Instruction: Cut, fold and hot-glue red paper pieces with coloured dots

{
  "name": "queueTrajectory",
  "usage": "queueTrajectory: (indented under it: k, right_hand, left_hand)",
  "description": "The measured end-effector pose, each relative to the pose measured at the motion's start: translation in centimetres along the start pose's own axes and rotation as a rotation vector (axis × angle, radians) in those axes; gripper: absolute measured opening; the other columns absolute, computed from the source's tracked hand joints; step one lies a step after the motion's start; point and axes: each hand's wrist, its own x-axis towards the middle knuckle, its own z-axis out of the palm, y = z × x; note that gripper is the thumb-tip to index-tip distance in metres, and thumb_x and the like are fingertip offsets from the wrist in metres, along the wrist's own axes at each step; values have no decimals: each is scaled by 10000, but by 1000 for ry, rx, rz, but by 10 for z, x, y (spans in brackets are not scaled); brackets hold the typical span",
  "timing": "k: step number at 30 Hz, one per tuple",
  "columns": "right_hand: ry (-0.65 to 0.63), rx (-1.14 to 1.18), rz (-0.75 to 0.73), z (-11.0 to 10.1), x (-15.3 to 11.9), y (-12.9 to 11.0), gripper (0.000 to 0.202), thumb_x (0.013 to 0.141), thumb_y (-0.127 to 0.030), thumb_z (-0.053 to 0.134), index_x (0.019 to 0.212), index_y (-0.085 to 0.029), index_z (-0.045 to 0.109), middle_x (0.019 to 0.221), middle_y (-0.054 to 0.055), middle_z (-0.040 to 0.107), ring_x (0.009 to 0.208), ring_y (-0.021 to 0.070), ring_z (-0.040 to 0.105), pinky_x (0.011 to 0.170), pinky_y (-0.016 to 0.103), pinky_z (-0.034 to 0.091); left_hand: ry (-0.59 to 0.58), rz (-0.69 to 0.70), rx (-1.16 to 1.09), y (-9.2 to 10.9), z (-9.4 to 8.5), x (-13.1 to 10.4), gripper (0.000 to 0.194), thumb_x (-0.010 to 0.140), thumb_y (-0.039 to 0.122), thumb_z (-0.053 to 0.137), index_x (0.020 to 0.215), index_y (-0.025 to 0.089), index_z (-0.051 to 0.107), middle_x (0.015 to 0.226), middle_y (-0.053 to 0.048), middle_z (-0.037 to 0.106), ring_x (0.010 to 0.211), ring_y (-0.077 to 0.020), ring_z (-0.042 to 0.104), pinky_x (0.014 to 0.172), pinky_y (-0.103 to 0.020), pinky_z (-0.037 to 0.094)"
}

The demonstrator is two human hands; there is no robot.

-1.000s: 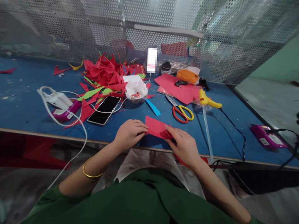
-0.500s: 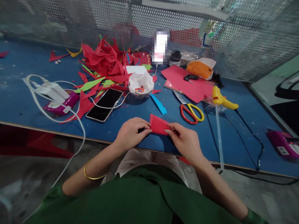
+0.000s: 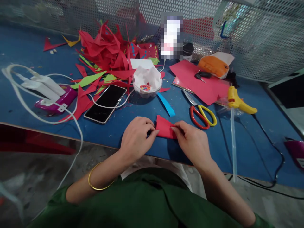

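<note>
Nearest, the left hand [image 3: 138,139] has thumb and fingers pinching the left end of the small folded red paper [image 3: 164,127], and the right hand [image 3: 193,141] is gripping its other end, the paper close to the front edge of the blue table [image 3: 133,110]! Just beyond it lies the blue paper strip [image 3: 167,104], with the red-and-yellow-handled scissors [image 3: 199,110] off to the right. Farther back sits the paper-lined bowl [image 3: 147,83], and behind it to the left, a big heap of red paper scraps [image 3: 104,47]!

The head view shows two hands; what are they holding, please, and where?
Small red paper: the left hand holds its left end, the right hand its right.
</note>
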Motion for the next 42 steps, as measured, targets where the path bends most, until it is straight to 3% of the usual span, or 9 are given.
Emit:
queueTrajectory:
  k: [5, 9, 12, 17, 25, 35, 42]
  right_hand:
    - [4, -34, -49, 1, 2, 0, 233, 971, -316, 478, 904, -221, 681, 769, 17, 732, 618, 163, 642, 527, 266, 297]
    - [12, -53, -76, 1, 3, -1, 255, 984, -322, 453, 914, -212, 672, 788, 29, 736, 606, 161, 641, 516, 273, 302]
    - [16, -73, -79, 3, 3, -1, 259, 987, -330, 445, 916, -213, 666, 778, 30, 737, 591, 163, 643, 514, 275, 315]
    - [25, -71, -60, 5, 5, -1, 254, 988, -349, 446, 920, -210, 647, 766, 40, 747, 575, 174, 654, 506, 270, 331]
    - [0, -60, 36, 6, 8, -2, 238, 971, -390, 450, 946, -212, 607, 735, 38, 749, 511, 191, 652, 468, 272, 299]
    - [-21, -106, 79, 6, 10, -8, 139, 926, -324, 558, 970, -204, 612, 713, 21, 752, 507, 195, 651, 473, 264, 299]
    - [-15, -103, 66, 6, 12, -8, 126, 909, -297, 597, 973, -190, 617, 722, 25, 755, 514, 206, 653, 477, 267, 296]
  left_hand:
    - [25, 6, 118, 1, 2, -4, 82, 890, 251, 644, 841, 186, 638, 939, -81, 707, 890, -245, 631, 784, -384, 506]
    - [46, 145, 88, -2, 4, -10, 204, 944, 236, 569, 1112, 203, 680, 1201, -96, 711, 1135, -270, 636, 961, -420, 503]
    - [-32, 219, 85, -2, 5, -11, 311, 955, 248, 553, 1245, 225, 661, 1295, -82, 686, 1256, -298, 584, 1038, -467, 463]
    - [-157, 176, 75, 0, 5, -10, 411, 946, 362, 582, 1322, 203, 629, 1374, -112, 625, 1354, -346, 496, 1145, -539, 325]
    - [-192, 113, 21, -1, 7, -10, 502, 922, 422, 612, 1385, 230, 579, 1431, -99, 573, 1390, -361, 449, 1204, -577, 187]
    - [-121, 253, 329, 3, 5, -7, 483, 983, 450, 502, 1300, 107, 625, 1356, -123, 639, 1267, -344, 565, 1155, -568, 290]
    - [-123, 260, 359, 4, 4, -6, 522, 981, 494, 486, 1291, 99, 630, 1350, -128, 642, 1259, -342, 570, 1147, -582, 307]
